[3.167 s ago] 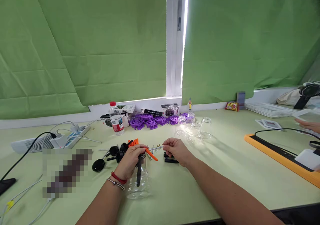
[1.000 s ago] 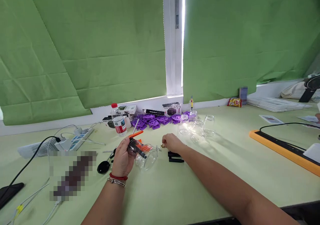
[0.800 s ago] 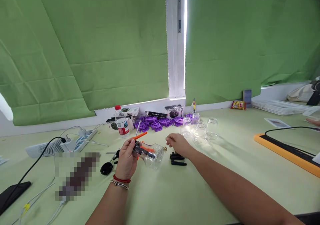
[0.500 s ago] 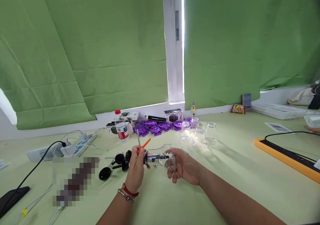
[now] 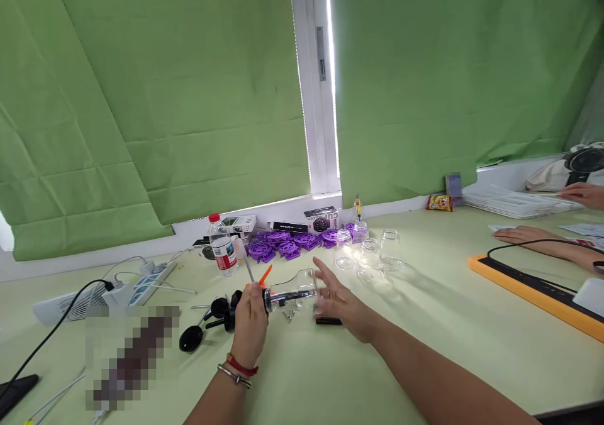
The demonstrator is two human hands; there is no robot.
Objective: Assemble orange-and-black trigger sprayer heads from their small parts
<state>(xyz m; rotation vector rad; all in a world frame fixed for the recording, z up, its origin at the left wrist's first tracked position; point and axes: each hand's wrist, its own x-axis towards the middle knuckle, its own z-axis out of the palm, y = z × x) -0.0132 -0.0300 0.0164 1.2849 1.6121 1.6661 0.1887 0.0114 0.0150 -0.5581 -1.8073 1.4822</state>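
My left hand [image 5: 250, 318] is closed around the dark-collared end of a clear glass vessel [image 5: 306, 280], held sideways above the table. A dark rod [image 5: 285, 297] shows inside the glass. Above the same hand, a thin metal rod [image 5: 248, 268] and an orange piece [image 5: 266, 275] stick up; whether the fingers grip them too is unclear. My right hand [image 5: 342, 302] has its fingers spread at the vessel's wide end, close to or touching the rim. Below it lies a black stick-like object [image 5: 329, 320]. Black round-headed parts [image 5: 191, 338] rest beside my left hand.
Purple plastic pieces [image 5: 278, 242], a water bottle [image 5: 223, 249] and small boxes [image 5: 323, 220] line the back. Several clear glass vessels [image 5: 389, 249] stand right of centre. Power strips with cables [image 5: 148, 283] lie left. Another person's hands [image 5: 523, 235] are by an orange-edged board [image 5: 533, 293].
My right hand's fingers have spread and opened away from the glass end. The view has shifted slightly to the right, showing more of the other person's hands. My left hand keeps its hold.
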